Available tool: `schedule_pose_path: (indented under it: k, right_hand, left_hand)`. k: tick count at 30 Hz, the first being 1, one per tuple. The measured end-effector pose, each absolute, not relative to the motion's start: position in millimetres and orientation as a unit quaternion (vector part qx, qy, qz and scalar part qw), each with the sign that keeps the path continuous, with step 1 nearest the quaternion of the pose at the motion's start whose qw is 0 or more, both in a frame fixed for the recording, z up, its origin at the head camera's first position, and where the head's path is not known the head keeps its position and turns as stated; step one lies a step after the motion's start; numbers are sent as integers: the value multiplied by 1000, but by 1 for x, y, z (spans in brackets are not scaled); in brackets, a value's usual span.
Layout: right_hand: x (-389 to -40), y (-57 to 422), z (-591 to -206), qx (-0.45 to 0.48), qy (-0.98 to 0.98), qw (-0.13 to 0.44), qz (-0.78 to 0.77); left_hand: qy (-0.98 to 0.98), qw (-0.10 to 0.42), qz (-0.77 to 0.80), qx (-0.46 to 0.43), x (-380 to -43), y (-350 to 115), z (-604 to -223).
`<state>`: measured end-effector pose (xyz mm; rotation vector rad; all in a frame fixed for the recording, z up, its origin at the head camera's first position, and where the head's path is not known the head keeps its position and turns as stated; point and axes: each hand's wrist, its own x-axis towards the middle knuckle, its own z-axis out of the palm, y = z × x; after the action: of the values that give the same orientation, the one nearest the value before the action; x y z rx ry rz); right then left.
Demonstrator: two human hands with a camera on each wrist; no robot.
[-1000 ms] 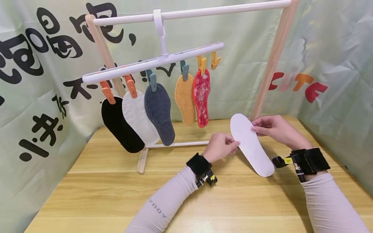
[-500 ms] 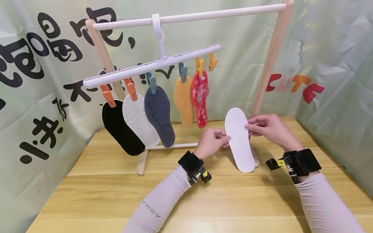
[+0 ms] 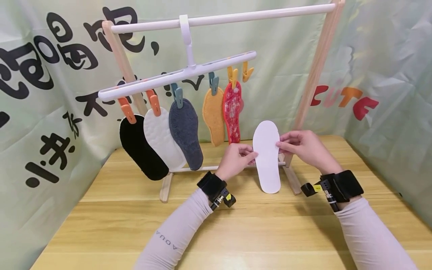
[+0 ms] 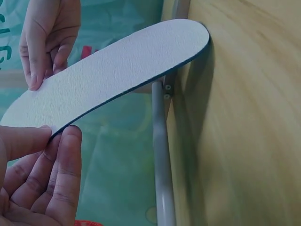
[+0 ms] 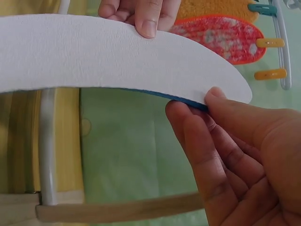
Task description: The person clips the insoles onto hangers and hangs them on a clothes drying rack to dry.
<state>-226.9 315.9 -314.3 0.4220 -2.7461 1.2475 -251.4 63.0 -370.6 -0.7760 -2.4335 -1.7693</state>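
Note:
Between both hands a white insole is held nearly upright above the table, its toe end up. Its edge and underside look blue in the wrist views. My left hand pinches its left edge between thumb and fingers, and my right hand pinches the right edge a little higher. Up and to the left hang a red mottled insole in a yellow clothespin and an orange insole. An unoccupied yellow clothespin hangs at the hanger's right end.
A white hanger hooks over the rack's top bar. A dark grey insole, a white fluffy insole and a black insole hang from it. The rack's wooden post stands behind my right hand.
Both hands have carried the white insole leftward and slightly up, toward the hanger. The insole has turned from slanted to nearly upright. The hanging insoles stay on their clothespins.

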Motion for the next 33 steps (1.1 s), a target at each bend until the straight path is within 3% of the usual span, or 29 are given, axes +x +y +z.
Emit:
schedule_pose_path:
  k: [14, 21, 33]
  right_hand:
    - [-236, 296, -287, 147, -895, 58, 418]
    - [-245, 278, -251, 139, -897, 87, 411]
    - [-278, 244, -192, 147, -861, 77, 481]
  left_hand:
    - [-807, 64, -527, -259, -257, 47, -356]
    - [-812, 79, -518, -256, -258, 42, -348]
    - [-833, 98, -487, -245, -254, 39, -335]
